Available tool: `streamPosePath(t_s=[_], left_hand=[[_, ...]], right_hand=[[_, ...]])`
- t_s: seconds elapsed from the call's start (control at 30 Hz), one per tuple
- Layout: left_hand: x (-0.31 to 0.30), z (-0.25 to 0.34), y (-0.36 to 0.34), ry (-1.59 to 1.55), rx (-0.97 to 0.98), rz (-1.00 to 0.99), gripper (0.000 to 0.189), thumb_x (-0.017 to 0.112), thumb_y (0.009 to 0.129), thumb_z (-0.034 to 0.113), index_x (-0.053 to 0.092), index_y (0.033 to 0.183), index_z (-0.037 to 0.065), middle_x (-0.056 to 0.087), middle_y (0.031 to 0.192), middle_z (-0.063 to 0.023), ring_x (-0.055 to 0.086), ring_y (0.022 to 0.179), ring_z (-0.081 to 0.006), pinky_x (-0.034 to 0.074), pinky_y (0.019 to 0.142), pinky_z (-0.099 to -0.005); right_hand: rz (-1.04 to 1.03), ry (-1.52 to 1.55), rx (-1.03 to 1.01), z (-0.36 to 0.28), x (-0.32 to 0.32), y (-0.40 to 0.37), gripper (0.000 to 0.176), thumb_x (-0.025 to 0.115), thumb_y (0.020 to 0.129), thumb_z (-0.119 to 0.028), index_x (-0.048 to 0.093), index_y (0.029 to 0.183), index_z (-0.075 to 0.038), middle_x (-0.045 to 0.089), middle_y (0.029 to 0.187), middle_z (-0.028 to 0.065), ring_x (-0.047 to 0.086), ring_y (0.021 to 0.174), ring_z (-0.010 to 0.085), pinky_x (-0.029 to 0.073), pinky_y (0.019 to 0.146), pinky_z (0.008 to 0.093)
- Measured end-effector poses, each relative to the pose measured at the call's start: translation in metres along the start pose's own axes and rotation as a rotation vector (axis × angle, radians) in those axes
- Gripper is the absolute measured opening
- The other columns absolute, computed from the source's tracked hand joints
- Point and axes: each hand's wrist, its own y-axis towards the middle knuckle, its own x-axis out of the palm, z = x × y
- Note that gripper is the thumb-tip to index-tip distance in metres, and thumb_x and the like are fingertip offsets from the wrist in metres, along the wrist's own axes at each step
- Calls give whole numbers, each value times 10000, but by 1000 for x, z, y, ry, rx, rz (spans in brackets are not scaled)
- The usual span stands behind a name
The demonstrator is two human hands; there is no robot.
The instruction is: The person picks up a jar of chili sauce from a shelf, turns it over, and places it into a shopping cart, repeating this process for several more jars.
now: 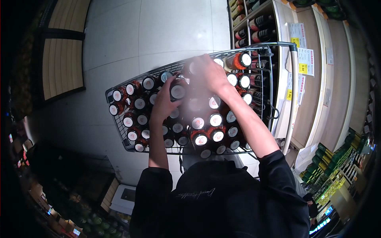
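The left hand (160, 104) is the nearer one: its grip is curled around a dark-lidded jar (178, 92), thumb and fingers at opposite sides. This jar lies at two o'clock from the palm — lid toward the camera, so its long axis seems upright. From the right hand (214, 75) it lies at eight o'clock, farther away; a blur covers those fingertips, so I cannot tell whether that grip pinches anything. Other jars (217, 136) stand at six o'clock from it, in the cart (294, 87).
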Motion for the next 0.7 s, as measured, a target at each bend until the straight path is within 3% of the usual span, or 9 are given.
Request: streamPosePath(t_s=[0.13,0.33,0.4,0.57,0.63,0.7], left_hand=[[1,-13,-3,-11,25,-17,797,787,703,42,414,1406,92,537,1364,-164,529,1267,-292,430,1050,-384],[2,-13,-2,-37,67,7,790,798,699,59,439,1402,102,573,1313,-166,557,1225,-310,447,1016,-390],[1,-7,0,-32,80,4,781,795,710,70,438,1404,98,571,1322,-161,554,1234,-289,441,1028,-379],[8,-3,5,-14,125,36,752,794,729,89,445,1395,94,583,1312,-155,567,1224,-263,449,1021,-366],[9,-1,4,-96,59,32,722,792,743,90,454,1381,96,599,1287,-157,581,1205,-260,464,1002,-367],[11,-5,3,-98,59,38,714,790,749,91,453,1378,100,604,1279,-156,585,1199,-260,468,997,-368]], right_hand=[[34,26,20,-1,5,-3,540,768,751,-98,497,1216,-62,508,1131,186,558,1075,373,485,897,459],[162,-39,-27,-4,14,-4,538,813,708,-185,515,1138,-60,542,1092,173,575,1041,347,467,854,472],[207,-101,73,-9,21,-2,574,836,677,-252,523,1120,-65,562,1065,147,578,1040,320,458,841,462],[256,-128,119,-16,28,-7,601,839,671,-280,519,1132,-65,564,1070,136,568,1048,316,461,854,448],[263,-157,120,-13,31,-7,599,832,682,-276,517,1145,-63,559,1082,140,566,1045,319,464,859,444],[173,-79,94,-3,29,-4,620,814,708,-259,503,1205,-55,540,1128,161,561,1064,344,468,890,452]])
